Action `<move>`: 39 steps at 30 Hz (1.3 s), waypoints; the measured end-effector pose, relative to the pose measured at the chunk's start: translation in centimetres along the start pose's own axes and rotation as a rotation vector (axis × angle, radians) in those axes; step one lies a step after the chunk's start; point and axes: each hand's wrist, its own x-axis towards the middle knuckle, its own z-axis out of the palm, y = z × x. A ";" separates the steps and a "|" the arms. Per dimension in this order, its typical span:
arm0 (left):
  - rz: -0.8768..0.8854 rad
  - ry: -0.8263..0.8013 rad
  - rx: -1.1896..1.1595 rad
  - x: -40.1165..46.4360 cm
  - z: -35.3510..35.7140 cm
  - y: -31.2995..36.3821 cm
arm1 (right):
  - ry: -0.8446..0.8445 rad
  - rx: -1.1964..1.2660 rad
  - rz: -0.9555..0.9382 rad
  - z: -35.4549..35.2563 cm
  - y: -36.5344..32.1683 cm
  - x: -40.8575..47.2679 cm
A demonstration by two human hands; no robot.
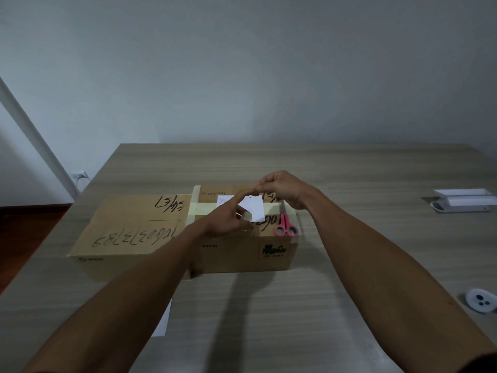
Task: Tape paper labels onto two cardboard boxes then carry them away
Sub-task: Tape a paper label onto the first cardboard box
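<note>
Two cardboard boxes stand side by side on the table: a flat left box [129, 227] with black handwriting and a taller right box [242, 254] with pale tape on top. A white paper label [254, 210] lies on the right box's top. My left hand [228, 220] rests on the label's near left part, index finger stretched over it. My right hand [282, 188] hovers above the label's far edge, thumb and fingers pinched together as if on a strip of clear tape, which I cannot make out. Pink scissors [285, 227] lie on the right box beside the label.
A white sheet [162, 321] lies on the wooden table [349, 265] under my left forearm. A white device [464, 201] sits at the far right, and a round white object [481, 301] near the right edge. A wall stands behind the table.
</note>
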 end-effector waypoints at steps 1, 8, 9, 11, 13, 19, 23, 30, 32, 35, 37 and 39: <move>0.000 0.000 0.003 0.0 0.0 0.0 | -0.002 0.011 -0.013 0.0 0.1 0.1; -0.105 -0.005 -0.188 0.3 0.3 0.2 | 0.060 0.015 -0.100 0.1 0.7 0.3; -0.166 0.010 -0.260 0.4 0.4 0.3 | 0.081 0.023 -0.110 0.3 0.7 0.3; -0.278 0.048 -0.393 0.7 0.5 0.1 | 0.136 0.059 -0.130 0.4 0.4 0.3; -0.327 0.093 -0.479 0.7 0.5 -0.4 | 0.158 0.087 -0.141 0.1 0.1 0.4; -0.383 0.383 -0.746 0.9 0.4 -0.3 | 0.137 0.114 -0.126 -0.7 -0.6 0.3; -0.353 0.523 -0.780 1.1 0.4 1.0 | 0.134 0.155 -0.100 -0.2 -0.6 0.1; -0.238 0.600 -0.900 2.0 1.2 1.4 | 0.172 0.224 -0.102 0.6 0.5 0.4; -0.227 0.625 -0.855 2.0 1.4 1.5 | 0.180 0.237 -0.092 0.7 0.8 0.5; -0.237 0.653 -0.770 2.3 1.9 1.3 | 0.214 0.257 -0.067 1.0 1.2 0.4; -0.256 0.666 -0.743 2.3 2.0 1.1 | 0.238 0.253 -0.047 1.2 1.4 0.4; -0.282 0.660 -0.720 2.4 2.1 1.0 | 0.279 0.241 -0.019 1.6 1.8 0.4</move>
